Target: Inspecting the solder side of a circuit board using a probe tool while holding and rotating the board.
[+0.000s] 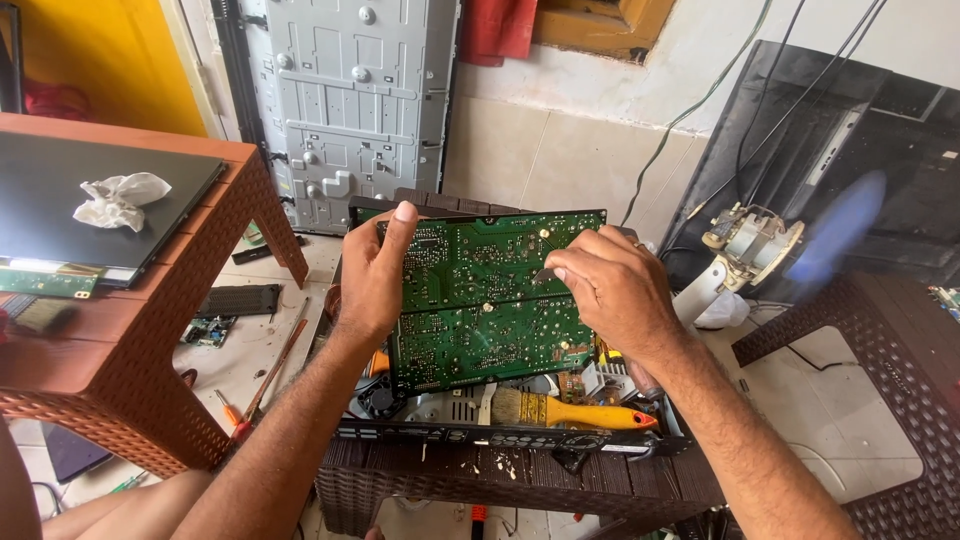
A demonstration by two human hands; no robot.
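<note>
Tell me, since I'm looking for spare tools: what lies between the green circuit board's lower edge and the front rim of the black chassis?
In the head view, a yellow-handled brush lies there, below the green circuit board and behind the black chassis rim.

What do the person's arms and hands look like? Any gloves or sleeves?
No gloves and no sleeves in view. The left hand and right hand are bare, and both forearms are bare and hairy right down to the picture's bottom edge. I see no watch or wristband on either wrist.
</note>
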